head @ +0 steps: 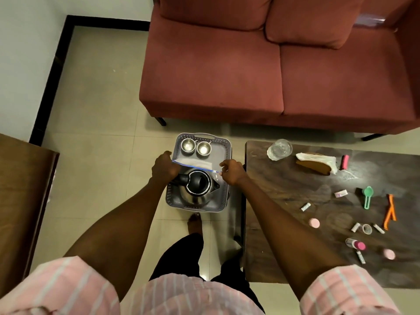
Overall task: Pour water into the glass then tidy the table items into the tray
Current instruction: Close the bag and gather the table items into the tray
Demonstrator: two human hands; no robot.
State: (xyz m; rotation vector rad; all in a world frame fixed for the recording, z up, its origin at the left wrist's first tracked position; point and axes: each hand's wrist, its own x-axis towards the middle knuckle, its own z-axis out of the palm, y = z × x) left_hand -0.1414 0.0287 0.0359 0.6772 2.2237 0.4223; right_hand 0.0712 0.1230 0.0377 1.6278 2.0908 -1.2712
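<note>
A clear zip bag (pixel 193 164) with a blue seal strip is held stretched between two hands above a grey perforated tray (pixel 223 146) that stands on the tiled floor. The left hand (pixel 164 165) is closed in a grip on one end of the strip; the right hand (pixel 230 172) pinches the other end between thumb and fingers. Directly below the grip, inside the tray, a steel kettle (pixel 196 187) with a black lid is seen, and beyond the grip, at the tray's far end, two small steel cups (pixel 188 145) are set side by side. To the right of the right-hand grip, a dark worktop (pixel 284 201) carries the glass (pixel 280 149) at its far corner, well apart from the tray. Farther right on the worktop are scattered a tissue holder (pixel 316 163), a green scoop (pixel 367 196), an orange tool (pixel 391 211), pink caps and small tubes. A red sofa (pixel 250 64) is seen beyond.
</note>
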